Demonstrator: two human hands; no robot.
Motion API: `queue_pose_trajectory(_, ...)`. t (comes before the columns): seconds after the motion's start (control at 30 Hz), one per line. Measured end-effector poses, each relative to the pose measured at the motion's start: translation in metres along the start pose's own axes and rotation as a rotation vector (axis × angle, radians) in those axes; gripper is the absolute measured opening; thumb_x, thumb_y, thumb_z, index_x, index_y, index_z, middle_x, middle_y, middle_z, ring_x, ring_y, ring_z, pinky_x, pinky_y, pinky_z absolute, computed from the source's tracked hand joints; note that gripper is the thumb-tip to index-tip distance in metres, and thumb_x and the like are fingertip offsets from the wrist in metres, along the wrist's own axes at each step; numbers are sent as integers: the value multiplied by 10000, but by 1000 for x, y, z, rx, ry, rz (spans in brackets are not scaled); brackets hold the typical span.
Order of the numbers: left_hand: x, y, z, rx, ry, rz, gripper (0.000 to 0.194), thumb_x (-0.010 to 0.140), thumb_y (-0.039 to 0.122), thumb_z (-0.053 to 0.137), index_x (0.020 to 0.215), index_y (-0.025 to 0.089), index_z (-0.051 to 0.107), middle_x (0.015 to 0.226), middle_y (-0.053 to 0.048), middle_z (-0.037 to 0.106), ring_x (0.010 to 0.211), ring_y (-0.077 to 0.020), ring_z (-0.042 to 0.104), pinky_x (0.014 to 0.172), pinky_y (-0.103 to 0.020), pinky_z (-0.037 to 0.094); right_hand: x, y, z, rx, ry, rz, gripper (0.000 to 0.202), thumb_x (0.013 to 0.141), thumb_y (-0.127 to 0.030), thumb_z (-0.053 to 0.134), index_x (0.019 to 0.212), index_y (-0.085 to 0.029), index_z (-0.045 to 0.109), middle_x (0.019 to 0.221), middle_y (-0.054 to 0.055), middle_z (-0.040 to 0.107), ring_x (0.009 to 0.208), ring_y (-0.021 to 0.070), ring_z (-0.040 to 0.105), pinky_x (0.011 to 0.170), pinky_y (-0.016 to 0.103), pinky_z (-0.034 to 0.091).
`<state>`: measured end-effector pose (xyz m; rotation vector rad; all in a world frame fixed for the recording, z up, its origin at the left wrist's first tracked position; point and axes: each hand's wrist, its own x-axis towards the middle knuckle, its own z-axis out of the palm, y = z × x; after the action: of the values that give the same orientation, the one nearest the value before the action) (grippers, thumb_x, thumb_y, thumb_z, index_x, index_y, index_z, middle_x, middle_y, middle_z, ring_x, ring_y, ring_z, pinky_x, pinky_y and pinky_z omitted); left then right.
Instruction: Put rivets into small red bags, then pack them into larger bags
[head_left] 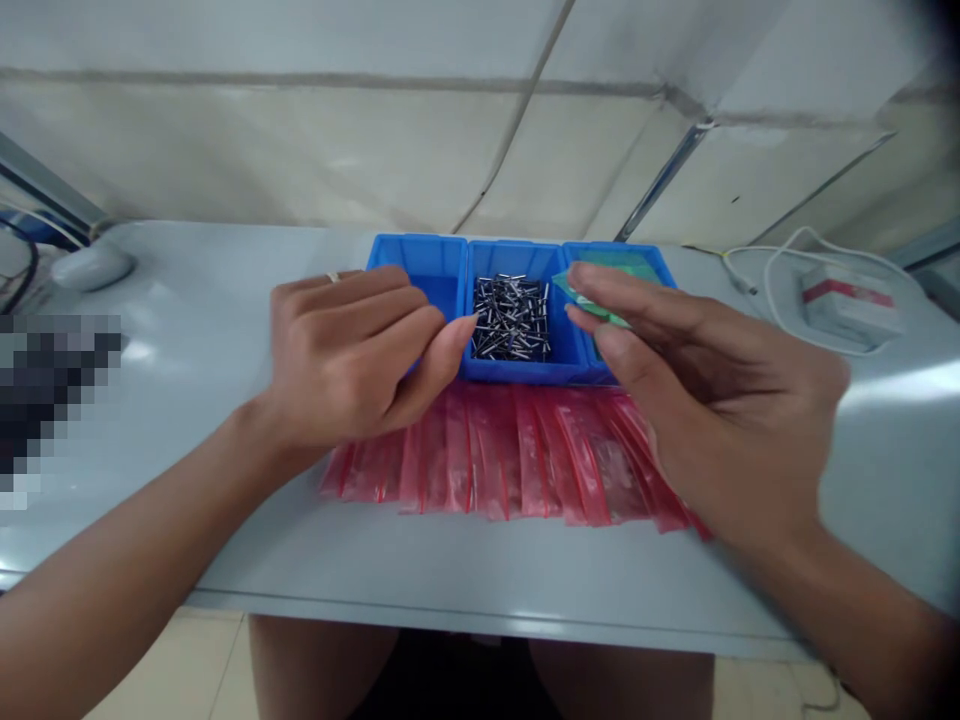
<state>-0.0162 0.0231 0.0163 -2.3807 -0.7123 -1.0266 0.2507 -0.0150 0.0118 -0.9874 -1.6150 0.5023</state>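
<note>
At the near edge, the person's legs (315, 660) show beneath the table (465, 570). On the table lies an overlapping row of pink plastic bags (487, 470), side by side and fanned out, just in front of the bins.

Above the left end of that row is the left hand (352, 360), a ring (334, 277) on one finger. Its fingers are folded into a loose fist, the thumb towards the metal pins; its inside is hidden, so I cannot tell whether it holds anything. The right hand (735, 410) has its fingers extended, thumb below them. Green plastic (634, 264) shows at its fingertips and in the right bin (664, 265); I cannot tell whether the hand grips any.

Beyond, the metal pins (510, 315) lie in a jumbled heap in the middle bin (525, 373). The left bin (416, 250) stands beside it, partly covered by the left hand.

Farther right, a white cable (766, 275) loops around a small box (851, 300). Behind everything rises the wall (300, 150).
</note>
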Motion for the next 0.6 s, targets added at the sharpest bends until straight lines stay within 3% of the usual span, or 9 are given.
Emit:
queue_pose_trajectory(0.1, 0, -1, 4, 34, -191, -36, 91, 1083, 249, 673, 1010, 195, 680, 930, -60, 777, 907, -257, 754, 599, -376, 495, 2, 2, -9, -234, -75, -214, 277, 1055, -64, 685, 1147, -263, 855, 1143, -14, 879, 1053, 169, 848, 1001, 341, 704)
queue_pose_trajectory(0.17, -1, 0, 8, 13, -274, -46, 183, 1125, 303, 630, 1214, 158, 698, 1212, -110, 814, 1127, -301, 785, 700, -377, 593, 2, 3, -13, -411, -239, -460, 258, 1058, -55, 658, 1125, -227, 839, 1095, -11, 877, 978, 143, 836, 917, 289, 683)
queue_pose_trajectory(0.27, -3, 2, 10, -22, -332, -15, 259, 1162, 328, 585, 1285, 132, 702, 1389, -132, 787, 1277, -333, 775, 886, -412, 674, 0, 5, -12, -581, -522, -745, 191, 1117, -198, 646, 1160, -148, 826, 1104, 45, 876, 973, 196, 825, 835, 362, 666)
queue_pose_trajectory(0.37, -5, 1, 9, -25, -334, 15, 253, 1167, 335, 592, 1228, 137, 737, 1366, -122, 806, 1287, -340, 784, 992, -449, 691, -2, 10, -9, -676, -652, -803, 339, 1175, -313, 564, 1069, -138, 834, 1009, 63, 860, 942, 231, 808, 744, 408, 618)
queue_pose_trajectory(0.6, -7, -4, 11, -16, -290, 82, 252, 1162, 360, 627, 1230, 152, 754, 1359, -108, 819, 1226, -314, 827, 1055, -465, 722, -5, 22, -6, -758, -758, -816, 361, 1176, -207, 480, 1032, -148, 806, 1035, 89, 829, 1024, 251, 762, 800, 398, 567)
